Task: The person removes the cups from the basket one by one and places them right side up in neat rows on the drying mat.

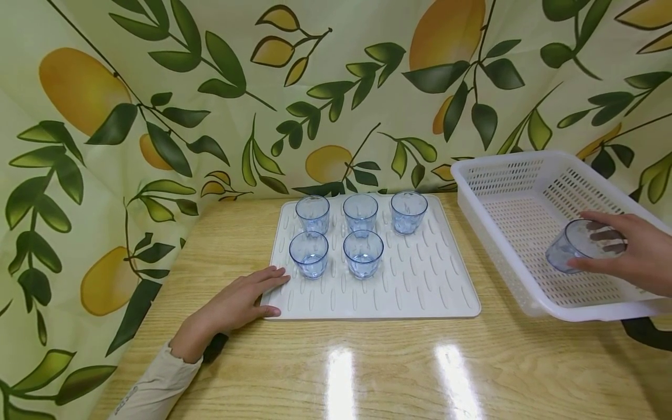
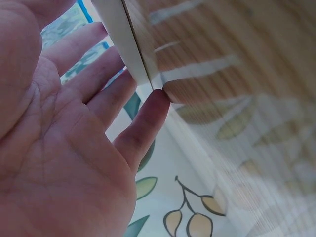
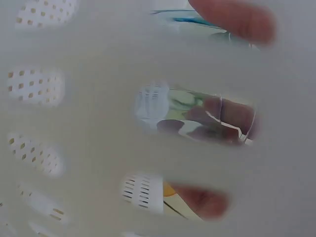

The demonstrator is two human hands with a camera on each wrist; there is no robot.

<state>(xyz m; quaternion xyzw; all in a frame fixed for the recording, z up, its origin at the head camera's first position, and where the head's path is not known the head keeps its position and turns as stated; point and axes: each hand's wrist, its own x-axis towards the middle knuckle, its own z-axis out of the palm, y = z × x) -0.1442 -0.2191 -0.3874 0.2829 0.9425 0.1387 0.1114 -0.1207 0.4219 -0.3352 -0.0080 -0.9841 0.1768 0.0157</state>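
My right hand (image 1: pixel 637 248) grips a clear bluish glass (image 1: pixel 564 251) by its rim, tilted, inside the white plastic basket (image 1: pixel 499 262). In the right wrist view, the basket wall (image 3: pixel 98 118) hides most of that hand, and fingers show through its slots. My left hand (image 1: pixel 236 300) rests with its fingers extended at the left edge of the white ribbed mat (image 1: pixel 420 291). From the left wrist view, the left palm (image 2: pixel 64 153) faces the camera, fingertips against the mat's edge. Several similar glasses stand upright on the mat, including one front glass (image 1: pixel 363 262) and a back right one (image 1: pixel 408 216).
The wooden table (image 1: pixel 262 373) carries both mat and basket, with the basket at the right. A cloth (image 1: pixel 336 87) printed with fruit and leaves hangs behind the table and down its left side. Bright light reflections lie across the table's front.
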